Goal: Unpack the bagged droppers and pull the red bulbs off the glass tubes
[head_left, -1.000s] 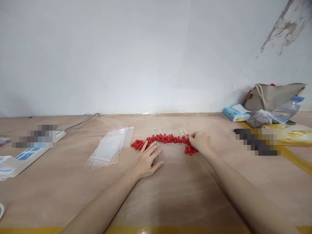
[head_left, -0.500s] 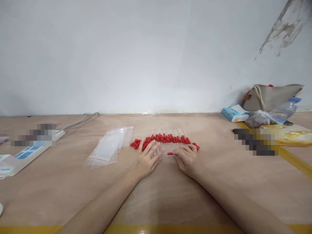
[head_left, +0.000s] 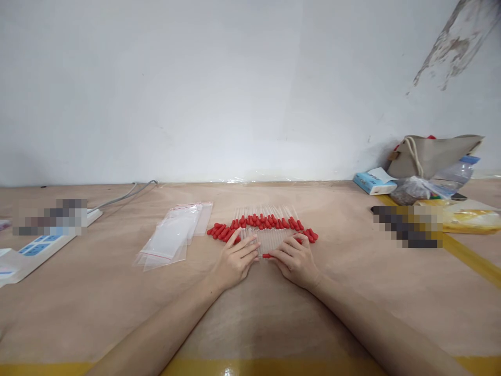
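Several droppers with clear tubes and red rubber bulbs lie side by side in two facing rows on the table, bulbs towards the middle. Close to the near row, one dropper's red bulb shows lengthwise between my hands. My right hand pinches the end of that bulb. My left hand is closed on the clear tube end just left of it, its other fingers resting over the near tubes. Most of that tube is hidden by the left fingers.
Clear zip bags lie in an overlapping pile to the left. Beyond them is a white power strip with a grey cable. At the right stand a tissue pack, a beige bag and a yellow package.
My hands have come a little closer to me with the red bulb, and my left fingertips are now nearer to it. The near row of tubes shows more openly.
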The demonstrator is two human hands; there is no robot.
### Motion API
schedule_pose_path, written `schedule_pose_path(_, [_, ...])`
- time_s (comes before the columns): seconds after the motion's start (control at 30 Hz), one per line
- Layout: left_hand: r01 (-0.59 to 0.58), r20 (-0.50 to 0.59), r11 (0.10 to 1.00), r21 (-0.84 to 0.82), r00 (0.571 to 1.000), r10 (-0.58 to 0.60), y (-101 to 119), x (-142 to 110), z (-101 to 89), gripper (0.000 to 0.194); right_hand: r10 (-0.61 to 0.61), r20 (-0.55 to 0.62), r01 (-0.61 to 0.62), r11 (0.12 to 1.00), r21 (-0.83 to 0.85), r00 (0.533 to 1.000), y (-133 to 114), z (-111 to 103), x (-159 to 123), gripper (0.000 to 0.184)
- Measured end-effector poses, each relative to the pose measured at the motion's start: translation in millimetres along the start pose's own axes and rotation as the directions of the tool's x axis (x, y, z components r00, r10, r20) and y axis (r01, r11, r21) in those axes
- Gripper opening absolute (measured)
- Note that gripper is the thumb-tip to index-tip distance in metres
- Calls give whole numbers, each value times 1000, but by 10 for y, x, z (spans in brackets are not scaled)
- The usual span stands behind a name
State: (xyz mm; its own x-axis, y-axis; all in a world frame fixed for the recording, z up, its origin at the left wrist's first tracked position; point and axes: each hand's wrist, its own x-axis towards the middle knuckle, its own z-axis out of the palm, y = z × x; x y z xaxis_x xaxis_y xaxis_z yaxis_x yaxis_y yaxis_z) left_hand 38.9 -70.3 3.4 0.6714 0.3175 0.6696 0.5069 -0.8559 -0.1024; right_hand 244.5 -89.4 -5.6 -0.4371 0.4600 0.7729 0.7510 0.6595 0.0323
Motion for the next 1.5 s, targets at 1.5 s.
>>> schedule_pose_path(1.5, [262,-51,955,-142,961,-271,-104,137,183,19,753,153,-756,582,298,640,918,-346,-231,32])
